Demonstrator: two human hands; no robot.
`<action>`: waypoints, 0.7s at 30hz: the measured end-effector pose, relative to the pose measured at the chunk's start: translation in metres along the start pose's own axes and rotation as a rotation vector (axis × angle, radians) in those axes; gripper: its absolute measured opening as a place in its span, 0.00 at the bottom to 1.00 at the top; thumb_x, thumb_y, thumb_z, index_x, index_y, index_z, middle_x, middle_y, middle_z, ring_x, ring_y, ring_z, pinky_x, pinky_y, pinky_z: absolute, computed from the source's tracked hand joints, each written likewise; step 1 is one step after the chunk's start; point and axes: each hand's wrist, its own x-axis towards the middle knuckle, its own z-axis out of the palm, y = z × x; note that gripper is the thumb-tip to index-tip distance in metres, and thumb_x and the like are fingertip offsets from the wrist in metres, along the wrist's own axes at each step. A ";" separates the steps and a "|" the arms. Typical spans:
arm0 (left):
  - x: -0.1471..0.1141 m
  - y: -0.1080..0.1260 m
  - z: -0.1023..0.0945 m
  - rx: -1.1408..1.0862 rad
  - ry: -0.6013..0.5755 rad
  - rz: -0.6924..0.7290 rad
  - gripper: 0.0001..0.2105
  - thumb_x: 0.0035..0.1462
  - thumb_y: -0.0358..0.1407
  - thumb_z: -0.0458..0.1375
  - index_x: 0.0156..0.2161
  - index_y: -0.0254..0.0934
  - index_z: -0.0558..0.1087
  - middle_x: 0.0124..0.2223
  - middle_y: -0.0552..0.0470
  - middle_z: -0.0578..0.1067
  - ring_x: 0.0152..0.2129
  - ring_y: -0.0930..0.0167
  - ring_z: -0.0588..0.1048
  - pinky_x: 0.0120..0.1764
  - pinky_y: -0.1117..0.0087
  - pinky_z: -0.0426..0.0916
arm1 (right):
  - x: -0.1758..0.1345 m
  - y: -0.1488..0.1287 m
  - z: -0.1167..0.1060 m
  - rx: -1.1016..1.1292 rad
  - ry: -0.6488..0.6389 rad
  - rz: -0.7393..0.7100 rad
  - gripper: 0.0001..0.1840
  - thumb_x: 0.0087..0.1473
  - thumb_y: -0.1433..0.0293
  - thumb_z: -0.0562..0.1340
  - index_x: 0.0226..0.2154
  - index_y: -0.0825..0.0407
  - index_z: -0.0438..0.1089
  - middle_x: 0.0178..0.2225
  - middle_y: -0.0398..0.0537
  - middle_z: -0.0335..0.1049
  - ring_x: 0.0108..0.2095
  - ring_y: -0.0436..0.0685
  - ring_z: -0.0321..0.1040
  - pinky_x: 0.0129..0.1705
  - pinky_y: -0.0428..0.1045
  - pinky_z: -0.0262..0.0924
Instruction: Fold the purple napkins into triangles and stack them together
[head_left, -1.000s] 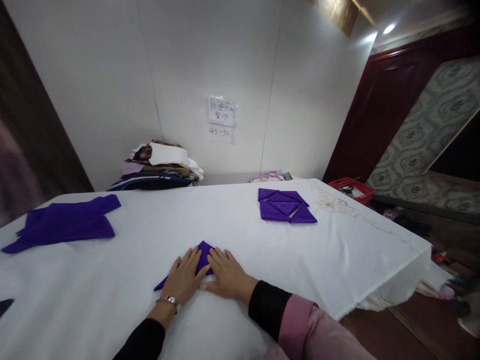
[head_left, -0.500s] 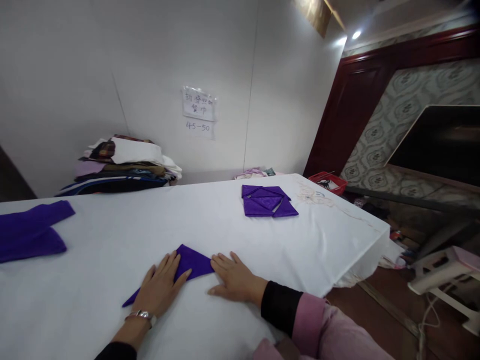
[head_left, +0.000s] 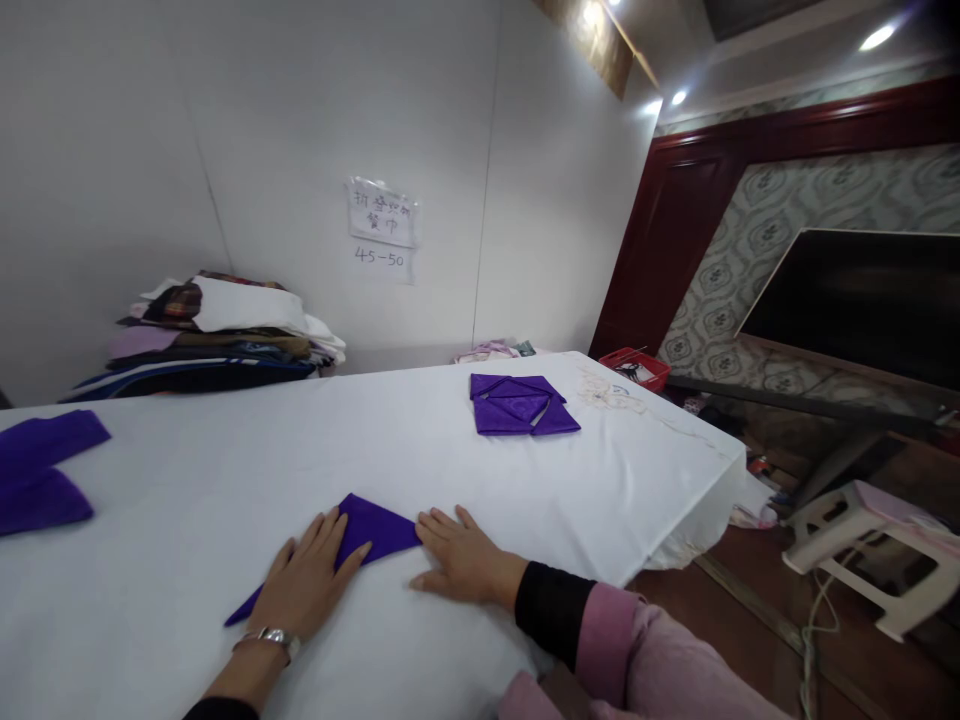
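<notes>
A purple cloth napkin (head_left: 375, 530), folded into a triangle, lies flat on the white tablecloth (head_left: 390, 650) in front of me. My left hand (head_left: 300, 575) rests flat across its left part, fingers stretched out and thumb apart, covering some of the cloth; a thin corner pokes out left of the wrist. At the napkin's right corner my right hand (head_left: 465, 558) lies palm down with its fingers spread, the fingertips on the tip. Farther back sits another purple napkin (head_left: 517, 404), folded into a flat layered shape. More purple cloth (head_left: 45, 470) lies at the left edge.
A pile of folded clothes (head_left: 225, 325) stands behind the table's far left edge. Beyond the far right corner is a red basket (head_left: 637, 370). A white plastic stool (head_left: 877, 545) stands on the floor at right. A paper sign (head_left: 382, 225) hangs on the wall.
The view has swung slightly to the right, so everything appears shifted left. Both hands keep their places on the triangular napkin, which looks unchanged.
</notes>
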 end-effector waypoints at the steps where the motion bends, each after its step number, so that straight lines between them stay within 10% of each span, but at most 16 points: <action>1: 0.000 0.000 0.000 -0.004 -0.001 -0.004 0.33 0.55 0.48 0.41 0.61 0.28 0.52 0.64 0.44 0.52 0.61 0.61 0.48 0.58 0.53 0.47 | 0.001 -0.001 -0.002 0.004 0.002 -0.001 0.38 0.56 0.49 0.49 0.61 0.55 0.44 0.63 0.58 0.42 0.63 0.62 0.36 0.61 0.63 0.29; 7: 0.000 0.001 -0.002 -0.011 -0.023 -0.021 0.33 0.55 0.49 0.40 0.62 0.29 0.51 0.64 0.46 0.50 0.61 0.62 0.47 0.59 0.54 0.46 | 0.028 -0.001 -0.017 -0.013 0.036 -0.004 0.17 0.58 0.59 0.51 0.40 0.51 0.68 0.42 0.49 0.70 0.46 0.58 0.64 0.48 0.54 0.53; 12: 0.000 0.001 0.000 -0.022 0.005 -0.020 0.33 0.55 0.48 0.41 0.62 0.29 0.51 0.64 0.45 0.51 0.61 0.62 0.48 0.58 0.54 0.46 | 0.064 -0.005 -0.019 -0.018 0.052 0.081 0.15 0.56 0.60 0.54 0.37 0.51 0.71 0.36 0.46 0.73 0.36 0.55 0.68 0.34 0.46 0.57; 21: -0.003 0.005 -0.006 -0.026 -0.018 -0.022 0.31 0.57 0.48 0.40 0.61 0.30 0.53 0.64 0.46 0.51 0.61 0.63 0.48 0.59 0.54 0.46 | 0.126 -0.016 -0.010 -0.061 -0.027 0.213 0.21 0.51 0.61 0.58 0.46 0.54 0.68 0.44 0.53 0.71 0.44 0.60 0.68 0.42 0.51 0.61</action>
